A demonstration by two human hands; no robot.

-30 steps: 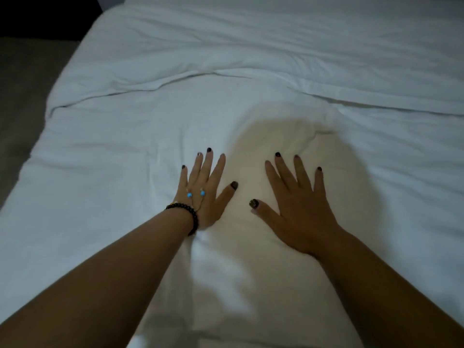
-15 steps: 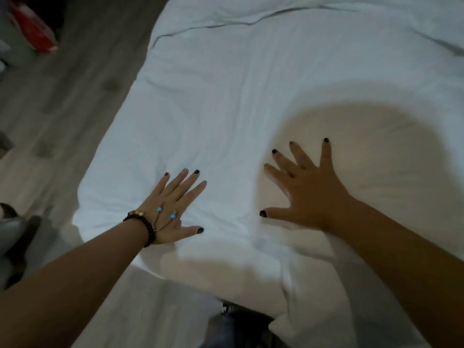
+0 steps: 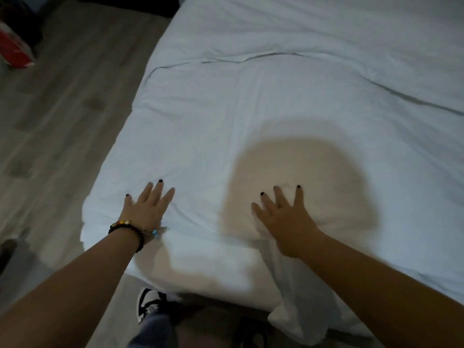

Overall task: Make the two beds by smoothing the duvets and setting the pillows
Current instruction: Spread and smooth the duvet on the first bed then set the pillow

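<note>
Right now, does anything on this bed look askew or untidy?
Yes. The duvet is not flat: a long fold ridge crosses it ahead of both flat hands, and a loose corner hangs off the near edge below the right hand. The left hand presses near the side edge.

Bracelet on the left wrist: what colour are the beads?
Mostly black beads with a few orange and yellow ones, on the bracelet; head view, the only one.

A bedroom, this: a bed [image 3: 288,101] under a white duvet [image 3: 226,126], grey wood-look floor [image 3: 62,109] alongside, dim light.
</note>
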